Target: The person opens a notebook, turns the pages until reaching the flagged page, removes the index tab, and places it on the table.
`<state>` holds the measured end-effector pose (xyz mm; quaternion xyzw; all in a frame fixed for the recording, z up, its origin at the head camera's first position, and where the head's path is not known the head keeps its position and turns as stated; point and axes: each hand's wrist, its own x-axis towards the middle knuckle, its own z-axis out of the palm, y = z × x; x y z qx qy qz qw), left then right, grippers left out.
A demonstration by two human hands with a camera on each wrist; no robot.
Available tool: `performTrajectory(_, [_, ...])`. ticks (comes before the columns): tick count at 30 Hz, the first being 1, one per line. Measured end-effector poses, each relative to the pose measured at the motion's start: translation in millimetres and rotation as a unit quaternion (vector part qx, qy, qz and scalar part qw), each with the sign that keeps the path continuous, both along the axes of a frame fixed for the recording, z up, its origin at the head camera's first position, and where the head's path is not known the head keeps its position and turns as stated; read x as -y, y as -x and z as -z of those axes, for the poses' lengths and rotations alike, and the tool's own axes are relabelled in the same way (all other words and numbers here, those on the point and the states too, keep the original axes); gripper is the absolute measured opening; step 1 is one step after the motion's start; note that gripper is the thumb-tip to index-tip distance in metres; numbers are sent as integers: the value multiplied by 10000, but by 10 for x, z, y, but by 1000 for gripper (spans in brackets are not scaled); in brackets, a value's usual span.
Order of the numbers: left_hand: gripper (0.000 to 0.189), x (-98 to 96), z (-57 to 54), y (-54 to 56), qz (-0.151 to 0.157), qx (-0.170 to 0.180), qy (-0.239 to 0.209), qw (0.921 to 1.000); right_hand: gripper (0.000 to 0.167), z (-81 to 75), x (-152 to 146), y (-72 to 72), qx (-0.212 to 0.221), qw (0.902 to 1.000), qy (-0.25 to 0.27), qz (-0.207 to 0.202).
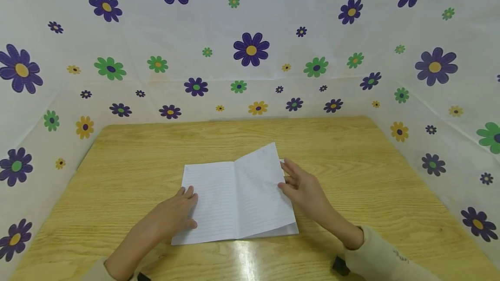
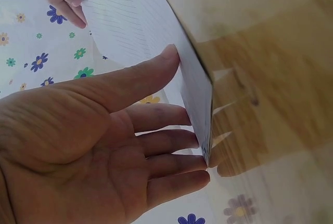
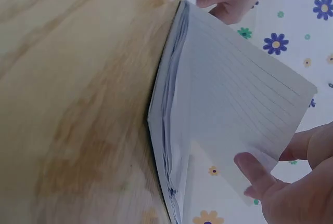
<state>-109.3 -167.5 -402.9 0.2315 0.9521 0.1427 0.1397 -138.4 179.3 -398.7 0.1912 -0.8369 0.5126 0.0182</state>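
Two hands are working at one notebook [image 1: 208, 205], and I am following them from afar through the cameras. The notebook is lying open on the table [image 1: 332, 142], near the middle and between the hands, its ruled pages facing up and its fold running down the centre.

The left hand [image 1: 169, 216] is resting at the left edge of the notebook. In the left wrist view I am seeing its four fingers stretching out nearly straight, their tips meeting the edge, while the thumb is touching the paper; they are not gripping anything.

The right hand [image 1: 308, 192] is pinching the right-hand page [image 1: 261, 194] by its outer edge, thumb on one face and fingers behind, with hardly any gap beyond the paper. That page is standing tilted above the sheets beneath, its top corner rising free.

Pale sleeves [image 1: 390, 257] are covering the forearms, and a dark block [image 1: 340, 266] is sitting beside the right cuff. Behind the table, a white cloth [image 1: 218, 25] printed with purple, green and yellow flowers is hanging.
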Motion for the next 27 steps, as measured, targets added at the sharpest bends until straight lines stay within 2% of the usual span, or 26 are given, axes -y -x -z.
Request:
performTrajectory(5, [69, -6, -16, 1, -58, 117, -5, 9999, 61, -6, -20, 31, 931, 9931, 614, -349])
performTrajectory(10, [69, -8, -29, -3, -95, 130, -17, 9999, 58, -19, -17, 28, 1403, 9862, 697, -525])
performTrajectory(15, [70, -1, -24, -2, -92, 130, -25, 9999, 58, -35, -5, 16, 1644, 9821, 727, -566])
performTrajectory(21, [70, 7, -22, -7, -103, 127, -44, 9999, 61, -69, 27, -2, 1629, 9829, 603, -604])
performTrajectory(27, [70, 5, -27, -3, -106, 120, -62, 9999, 65, -88, 84, -2, 1761, 9800, 711, -603])
